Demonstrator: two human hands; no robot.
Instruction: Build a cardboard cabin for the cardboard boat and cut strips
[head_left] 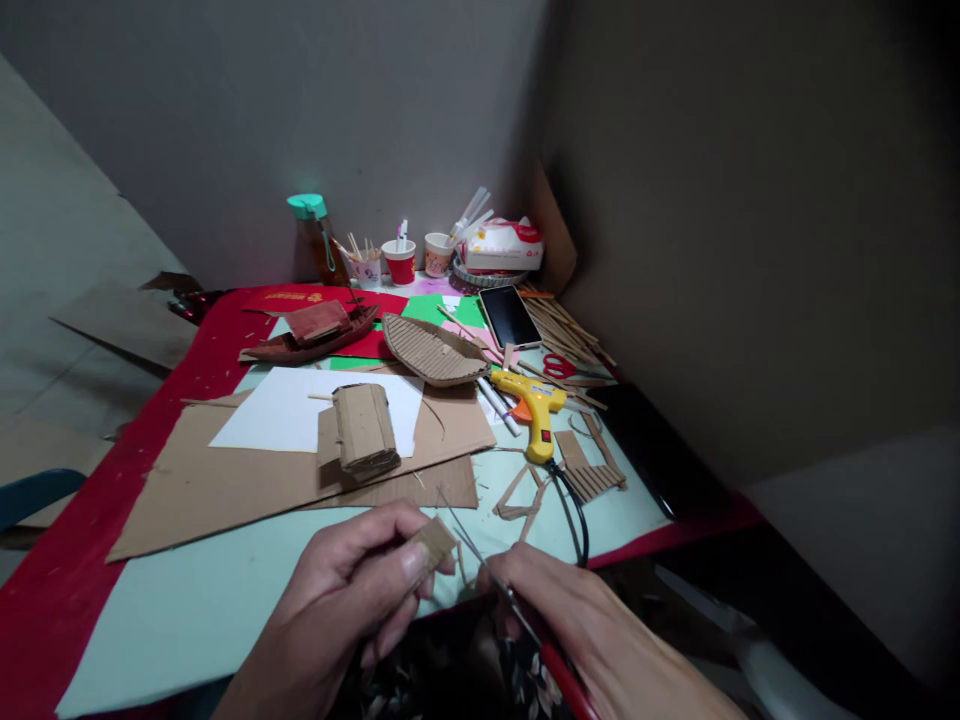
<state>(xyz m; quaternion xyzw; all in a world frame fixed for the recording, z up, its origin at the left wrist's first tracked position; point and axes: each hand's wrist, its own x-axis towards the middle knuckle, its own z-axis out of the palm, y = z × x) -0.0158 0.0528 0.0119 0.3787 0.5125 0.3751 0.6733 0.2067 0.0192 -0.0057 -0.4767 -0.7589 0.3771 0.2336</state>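
My left hand (367, 580) is closed, pinching a small piece of brown cardboard (435, 542) between thumb and fingers near the table's front edge. In my right hand (555, 610) is a pair of scissors (514, 598), its red handle low in the palm. The thin metal blades point up and away, just right of the cardboard piece, and look slightly apart. A narrow cardboard strip (461, 562) shows beside the blades. Beyond my hands a ribbed cardboard cabin shape (365, 425) rests on white paper (262, 415) over flat cardboard sheets (202, 490).
A cardboard boat hull (435, 350) and a reddish-brown model boat (307, 335) lie farther back. To the right are a yellow glue gun (540, 410), cardboard offcuts (589, 470), red-handled scissors (559, 366), a phone (510, 318) and wooden sticks (566, 330). Paper cups (399, 264) and a bottle (319, 245) stand behind.
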